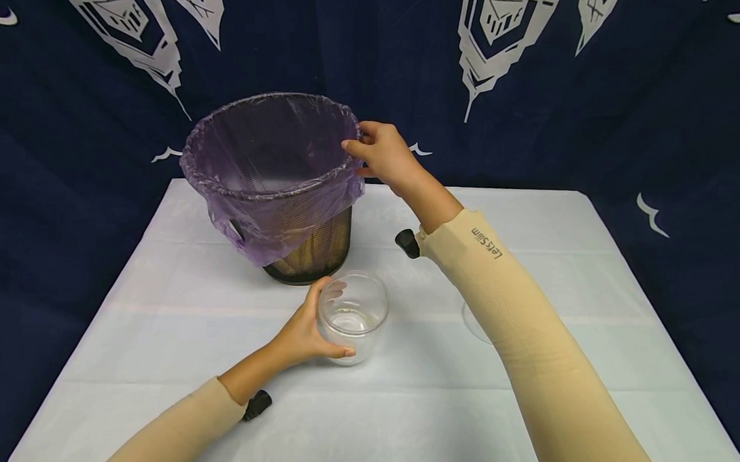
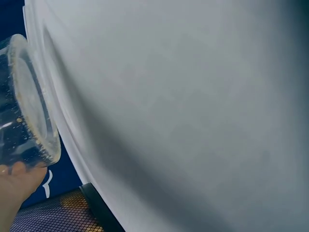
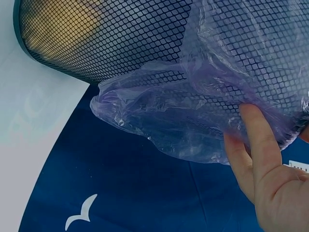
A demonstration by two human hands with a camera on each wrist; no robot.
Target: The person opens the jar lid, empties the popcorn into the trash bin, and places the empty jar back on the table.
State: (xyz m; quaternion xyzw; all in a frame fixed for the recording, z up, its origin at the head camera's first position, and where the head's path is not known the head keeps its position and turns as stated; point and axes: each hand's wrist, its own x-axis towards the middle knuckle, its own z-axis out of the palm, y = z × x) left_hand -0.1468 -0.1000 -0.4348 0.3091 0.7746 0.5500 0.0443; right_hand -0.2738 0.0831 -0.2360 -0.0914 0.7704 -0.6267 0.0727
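Observation:
My left hand (image 1: 312, 335) holds a clear round jar (image 1: 356, 313) by its side, thumb toward me and fingers around the far side. In the left wrist view, the jar (image 2: 36, 96) is tilted, with small crumbs stuck near its base. Behind it stands a black mesh wastebasket (image 1: 322, 250) lined with a purple plastic bag (image 1: 271, 214). At the basket's right rim, my right hand (image 1: 382, 152) grips the edge, thumb on the inner side. The right wrist view shows fingertips (image 3: 251, 112) against the bag outside the mesh. Something yellowish shows through the basket's lower mesh.
A clear round disc (image 1: 471, 322) lies on the white-covered table (image 1: 438, 426), partly hidden under my right forearm. Dark blue curtain (image 1: 363, 47) with white drawings hangs behind the table. Each sleeve has a small black device at the wrist.

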